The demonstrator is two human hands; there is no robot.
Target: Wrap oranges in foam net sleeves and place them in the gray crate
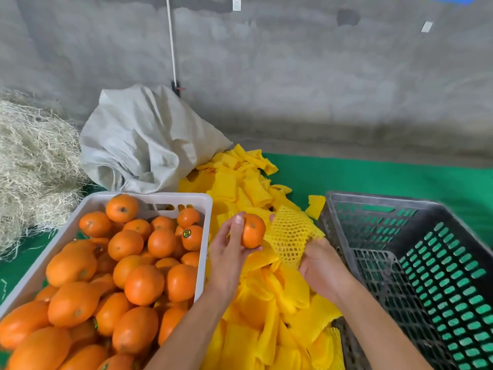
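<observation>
Gray crate [416, 263] to the right of the right hand, just beside that wrist, nothing visible inside but green floor through the slots. White bin [205, 209] of loose oranges [112, 276] to the left of the left hand, its near corner touching or almost touching that forearm. Heap of yellow sleeves [256, 311] under and beyond both hands, between bin and crate.

Left hand [229, 252] curled round one orange [253, 231], thumb on the near-left face, fingertips underneath, fruit raised clear of the heap. Right hand [317, 265] gripping one sleeve [289, 236], stretched so the mesh gapes; fingers mostly hidden behind the net, one fingertip showing at its upper left edge.

Key relation: orange directly left of the sleeve, close beside it, perhaps just touching the left edge. Sleeve's long axis apparently slanting from upper left down toward the right palm; whether the mouth faces the orange cannot be told, since the opening itself is not plainly seen. Left hand nearer the fruit supply, right hand nearer the crate.

Judged step: fruit about to enter the net. Likely need: short rightward push of the orange into the held-open end, or the net drawn leftward over it. Then the crate lies a short swing right of the right hand.
</observation>
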